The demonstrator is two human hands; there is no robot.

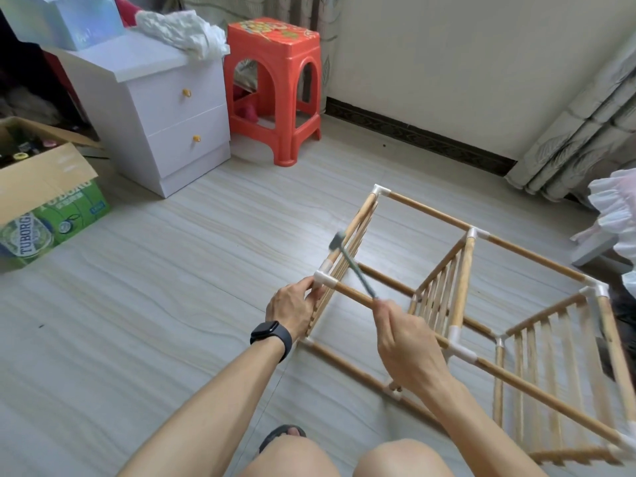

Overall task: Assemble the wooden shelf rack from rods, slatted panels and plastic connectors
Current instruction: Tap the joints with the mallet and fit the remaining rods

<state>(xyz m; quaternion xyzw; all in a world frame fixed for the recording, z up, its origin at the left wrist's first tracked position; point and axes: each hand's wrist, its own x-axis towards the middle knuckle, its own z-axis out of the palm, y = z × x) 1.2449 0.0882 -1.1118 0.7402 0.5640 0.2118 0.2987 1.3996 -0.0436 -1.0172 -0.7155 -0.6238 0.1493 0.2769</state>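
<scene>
Three slatted panels [437,297] stand in the rack [462,287], lying on its side on the wood-grain floor [172,270] near a white cabinet [165,108], red stool [275,39] and cardboard box [51,177] cut off at left. The left hand [296,308] grips its end corner; the right hand [406,342] grasps a hammer [357,270], its head blurred.

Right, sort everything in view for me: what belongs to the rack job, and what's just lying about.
Job in hand:
- rack frame
- slatted end panel, gripped by the left hand
- white corner connector
- hammer, held in the right hand

Lying about:
- red stool
- white drawer cabinet
- cardboard beer box
- curtain
</scene>
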